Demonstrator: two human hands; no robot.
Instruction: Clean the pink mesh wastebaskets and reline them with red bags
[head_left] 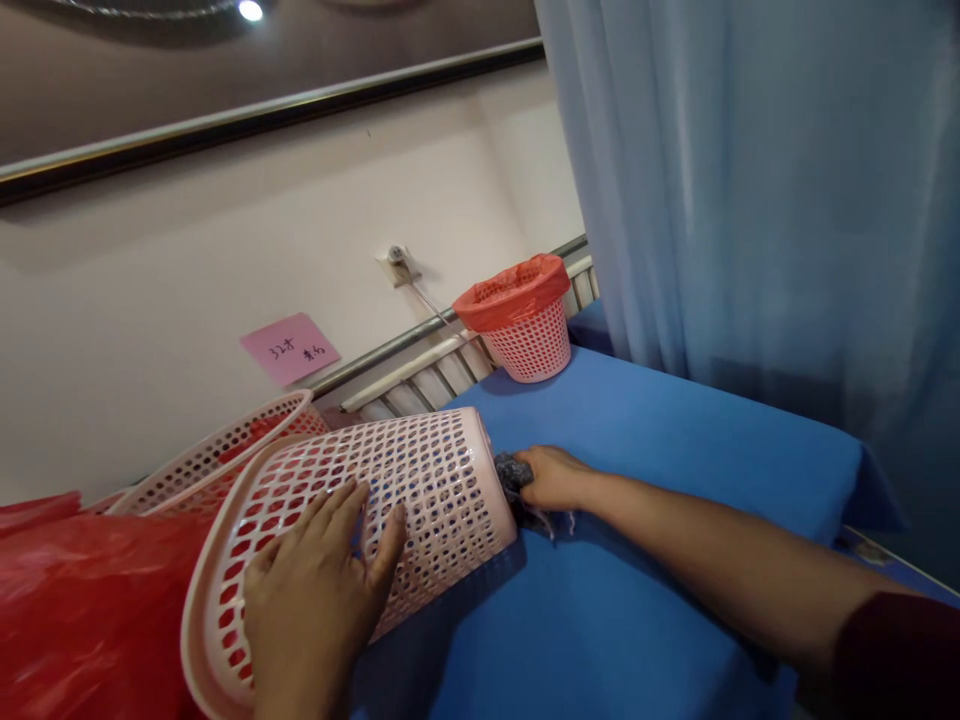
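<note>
A pink perforated plastic wastebasket (405, 470) lies on its side, its rim toward the lower left and its base toward the right. My left hand (315, 580) rests on the side of this basket, fingers stretched out and the thumb apart. At the base end, my right hand (559, 480) is closed around a dark grey cleaning cloth (512, 474) with loose threads hanging from it. The cloth is pressed to the basket's base, and most of it is hidden by my fingers and the basket.
Farther back stands a pink basket (531, 345) lined with a red bag. Another pink basket (289, 425) and red plastic bags (97, 610) are at the left. Blue cloth (675, 430) covers the surface. A blue curtain (735, 180) hangs at the right. A pink note (291, 348) is on the wall.
</note>
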